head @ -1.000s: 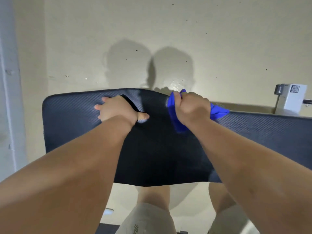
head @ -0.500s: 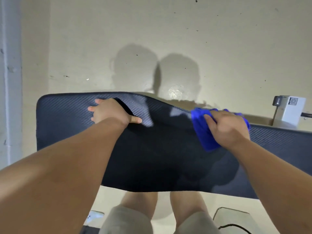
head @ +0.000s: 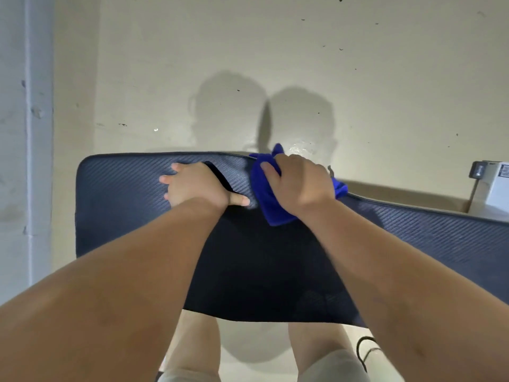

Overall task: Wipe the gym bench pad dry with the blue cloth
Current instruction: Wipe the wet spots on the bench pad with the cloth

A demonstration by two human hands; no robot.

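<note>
The dark, carbon-weave gym bench pad point(head: 118, 205) stretches across the middle of the view from left to right. My left hand point(head: 192, 186) lies flat on its far left part, fingers spread, thumb pointing right. My right hand point(head: 300, 186) presses the bunched blue cloth point(head: 268, 202) onto the pad near its far edge, just right of my left thumb. Cloth ends stick out beyond my fingers and at my wrist's right side.
A white box with a label point(head: 495, 186) stands at the right edge behind the pad. The pale floor lies beyond, with a wet glint point(head: 300, 147) past the cloth. A white wall strip point(head: 35, 133) runs down the left. My legs point(head: 192, 348) and a black cable point(head: 363, 351) show below the pad.
My right hand has swept the cloth back left along the pad's far edge, from the right of centre to beside my left thumb. My left hand stays planted.
</note>
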